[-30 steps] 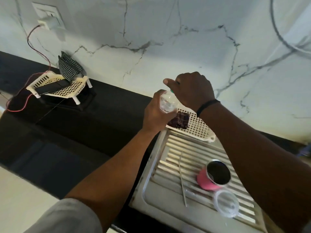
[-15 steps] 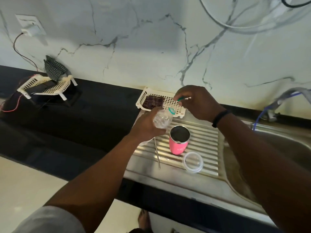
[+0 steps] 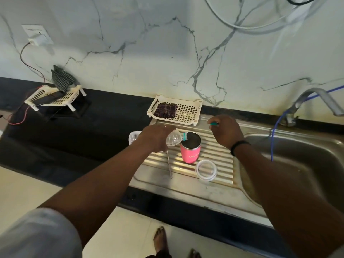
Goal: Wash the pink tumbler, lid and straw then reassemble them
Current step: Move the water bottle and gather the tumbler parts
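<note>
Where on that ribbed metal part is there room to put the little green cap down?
Bare ridges lie right of the pink tumbler, toward the sink basin, and behind it before the white basket. It is crowded in front: the straw and clear lid lie there.

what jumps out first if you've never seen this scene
The pink tumbler standing open on the steel drainboard, with the left hand tipping a clear bottle over its mouth. The right hand pinches a green cap just behind; the lid and straw lie alongside.
</note>
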